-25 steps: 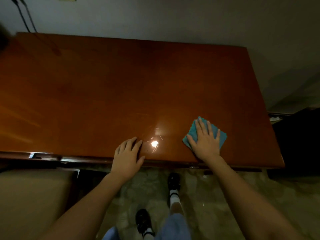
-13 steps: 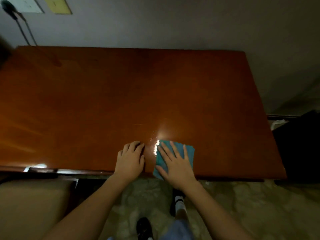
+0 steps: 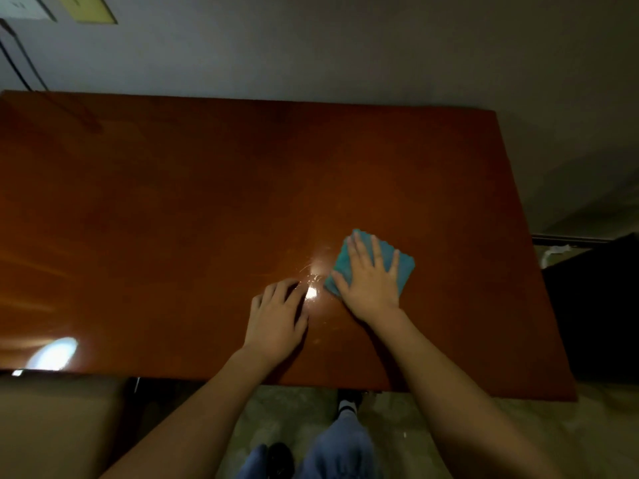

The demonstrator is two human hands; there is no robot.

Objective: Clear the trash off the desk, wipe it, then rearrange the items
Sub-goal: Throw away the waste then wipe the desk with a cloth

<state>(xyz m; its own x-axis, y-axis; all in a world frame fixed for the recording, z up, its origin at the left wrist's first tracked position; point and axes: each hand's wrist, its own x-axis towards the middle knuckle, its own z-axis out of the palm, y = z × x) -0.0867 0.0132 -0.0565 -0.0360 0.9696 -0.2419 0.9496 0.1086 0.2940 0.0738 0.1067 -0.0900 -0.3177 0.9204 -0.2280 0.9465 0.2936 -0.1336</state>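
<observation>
Our right hand (image 3: 371,281) lies flat, fingers spread, pressing the one blue cloth (image 3: 405,267) onto the tabletop (image 3: 173,202), right of the bright glare spot (image 3: 312,292). Our left hand (image 3: 276,316) rests just left of that spot, fingers relaxed, holding nothing. We judge the wiping stroke belongs to the right hand.

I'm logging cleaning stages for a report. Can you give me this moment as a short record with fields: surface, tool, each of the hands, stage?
surface: glossy brown wooden desk, lit by glare spots
tool: teal cloth, lying flat on the desk right of centre
right hand: fingers spread, pressing flat on the cloth
left hand: resting on the bare desk beside the cloth, holding nothing
stage: wiping; no trash or other items visible on the desk
surroundings: grey wall behind the desk, papers stuck on it at upper left
</observation>
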